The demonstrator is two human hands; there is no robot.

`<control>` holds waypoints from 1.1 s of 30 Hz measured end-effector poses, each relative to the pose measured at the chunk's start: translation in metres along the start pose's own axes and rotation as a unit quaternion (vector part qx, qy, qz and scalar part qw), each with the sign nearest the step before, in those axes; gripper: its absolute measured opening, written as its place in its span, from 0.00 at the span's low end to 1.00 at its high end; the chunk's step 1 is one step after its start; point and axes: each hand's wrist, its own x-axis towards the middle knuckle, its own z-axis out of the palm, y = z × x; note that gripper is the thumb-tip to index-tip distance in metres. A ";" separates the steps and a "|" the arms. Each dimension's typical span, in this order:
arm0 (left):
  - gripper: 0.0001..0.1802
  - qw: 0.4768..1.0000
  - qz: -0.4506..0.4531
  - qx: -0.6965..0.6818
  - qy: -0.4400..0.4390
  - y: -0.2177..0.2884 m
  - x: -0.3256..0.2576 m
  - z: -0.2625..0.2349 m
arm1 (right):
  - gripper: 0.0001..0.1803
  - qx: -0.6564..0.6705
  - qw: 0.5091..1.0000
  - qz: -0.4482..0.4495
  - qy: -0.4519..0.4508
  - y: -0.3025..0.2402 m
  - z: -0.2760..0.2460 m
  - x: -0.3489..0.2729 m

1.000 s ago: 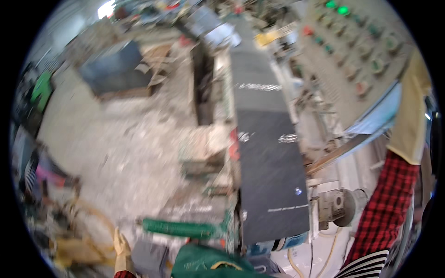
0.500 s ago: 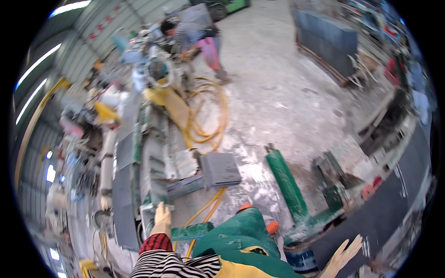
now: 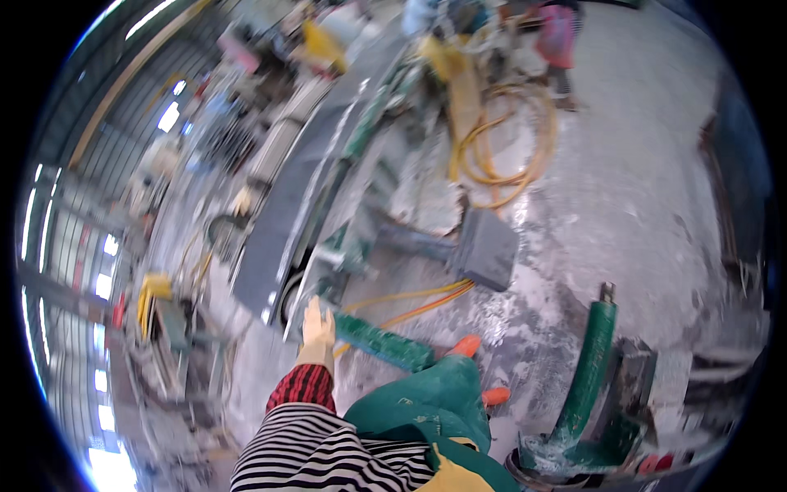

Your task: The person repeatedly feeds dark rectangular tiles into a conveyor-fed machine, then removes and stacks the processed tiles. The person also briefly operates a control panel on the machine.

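Note:
My left hand [image 3: 318,332], in a cream glove, reaches forward with its fingers stretched out. It is at the near end of a long conveyor with a dark grey belt [image 3: 299,193], beside the pale metal end frame [image 3: 303,303]. Whether the fingertips touch that frame I cannot tell. Nothing shows in this hand. A green beam [image 3: 385,343] dusted with white runs from beside the hand toward my feet in orange footwear [image 3: 465,346]. My right hand is outside the picture.
A green cylindrical post [image 3: 589,361] stands on a machine base at the right. Dark grey slabs [image 3: 488,250] sit ahead of my feet. Yellow hose [image 3: 537,168] lies coiled on the floor, its lines running back toward the conveyor. A person in pink trousers [image 3: 556,37] is farther off.
My view has swung left, so the conveyor, slabs and green post appear farther right. My right hand, open before at the lower right, has left the picture. The left hand remains beside the conveyor end.

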 end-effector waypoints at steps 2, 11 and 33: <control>0.34 0.992 -0.095 -0.020 0.076 -0.040 0.002 0.002 | 0.28 0.026 0.999 -0.034 -0.014 -0.006 0.005 0.004; 0.33 0.975 -0.172 -0.018 0.137 -0.162 0.052 -0.040 | 0.28 0.009 0.995 0.021 -0.092 0.007 0.015 0.025; 0.29 0.983 -0.008 -0.175 -0.048 -0.292 0.070 -0.072 | 0.23 0.164 0.950 0.244 -0.104 0.005 -0.039 0.038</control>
